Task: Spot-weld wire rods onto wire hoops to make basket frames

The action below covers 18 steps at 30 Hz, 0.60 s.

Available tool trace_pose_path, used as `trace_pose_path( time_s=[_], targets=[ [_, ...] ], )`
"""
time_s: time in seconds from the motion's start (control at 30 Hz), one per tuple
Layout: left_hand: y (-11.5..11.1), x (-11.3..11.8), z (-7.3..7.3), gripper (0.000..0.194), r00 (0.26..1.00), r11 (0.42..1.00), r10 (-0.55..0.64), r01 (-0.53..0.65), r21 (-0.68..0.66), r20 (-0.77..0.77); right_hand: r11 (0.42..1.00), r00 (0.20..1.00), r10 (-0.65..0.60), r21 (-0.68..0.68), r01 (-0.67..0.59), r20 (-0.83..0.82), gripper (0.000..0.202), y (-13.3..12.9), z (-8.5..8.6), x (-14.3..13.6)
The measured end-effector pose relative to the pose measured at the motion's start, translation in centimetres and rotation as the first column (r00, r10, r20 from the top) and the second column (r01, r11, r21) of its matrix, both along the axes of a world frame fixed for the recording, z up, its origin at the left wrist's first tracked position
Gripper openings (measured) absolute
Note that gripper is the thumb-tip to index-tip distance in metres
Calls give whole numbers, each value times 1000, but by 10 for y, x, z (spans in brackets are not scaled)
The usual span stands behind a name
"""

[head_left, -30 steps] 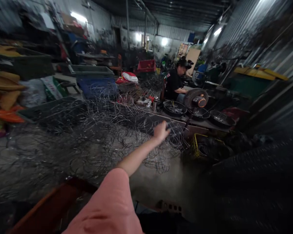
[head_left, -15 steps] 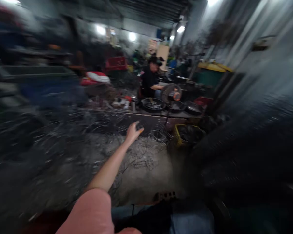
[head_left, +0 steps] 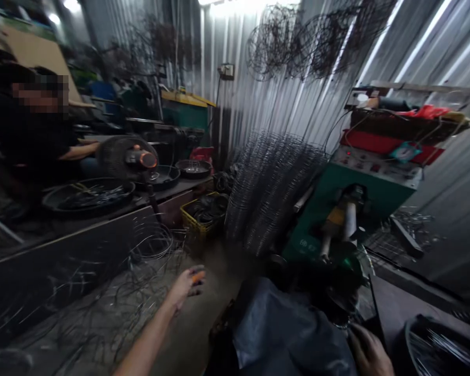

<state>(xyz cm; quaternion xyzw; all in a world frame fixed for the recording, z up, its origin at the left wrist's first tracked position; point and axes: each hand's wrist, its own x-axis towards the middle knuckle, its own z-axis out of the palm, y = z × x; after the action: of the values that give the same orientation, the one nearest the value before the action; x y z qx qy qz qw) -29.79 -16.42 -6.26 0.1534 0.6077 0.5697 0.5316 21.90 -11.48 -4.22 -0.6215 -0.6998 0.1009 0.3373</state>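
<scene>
My left hand (head_left: 188,284) hangs over the floor, its fingers loosely spread and blurred, with orange wrapping on a finger. Nothing shows in its grasp. Below it and to the left lie tangled wire pieces (head_left: 102,308). At the lower right, my right hand (head_left: 370,351) rests between the dark apron (head_left: 285,334) on my lap and a bench edge, its fingers stretched forward. I see nothing held there; its fingertips are in shadow. In front of that hand stands a green machine (head_left: 309,230) with a metal arm.
Stacked wire rings (head_left: 274,183) lean against the corrugated wall. A yellow crate (head_left: 198,222) stands beside the low partition (head_left: 82,245). Behind it are a fan (head_left: 127,159), round trays (head_left: 90,196) and a seated person (head_left: 35,130). A black tub (head_left: 434,339) of metal pieces sits at right.
The view has swung to the right, bringing the machine, the wire rings and my right hand into sight. My left hand, earlier stretched far forward, is now lower and nearer.
</scene>
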Motion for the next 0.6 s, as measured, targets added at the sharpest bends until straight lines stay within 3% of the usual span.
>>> trace_pose_path(
  time_s=[0.17,0.33,0.47,0.6],
  targets=[
    [30,82,-16,39,924,971,-236,210,117,301,945,953,185,223,-240,241,32,20,111,-77],
    [39,162,-41,46,837,896,-442,432,108,323,847,826,279,280,-453,490,41,75,206,-174],
    [50,193,-49,53,843,877,-477,436,203,248,856,789,265,241,-457,555,41,135,254,-241],
    [84,211,-44,51,904,895,-414,383,228,106,900,811,241,189,-392,534,42,200,283,-289]
  ],
)
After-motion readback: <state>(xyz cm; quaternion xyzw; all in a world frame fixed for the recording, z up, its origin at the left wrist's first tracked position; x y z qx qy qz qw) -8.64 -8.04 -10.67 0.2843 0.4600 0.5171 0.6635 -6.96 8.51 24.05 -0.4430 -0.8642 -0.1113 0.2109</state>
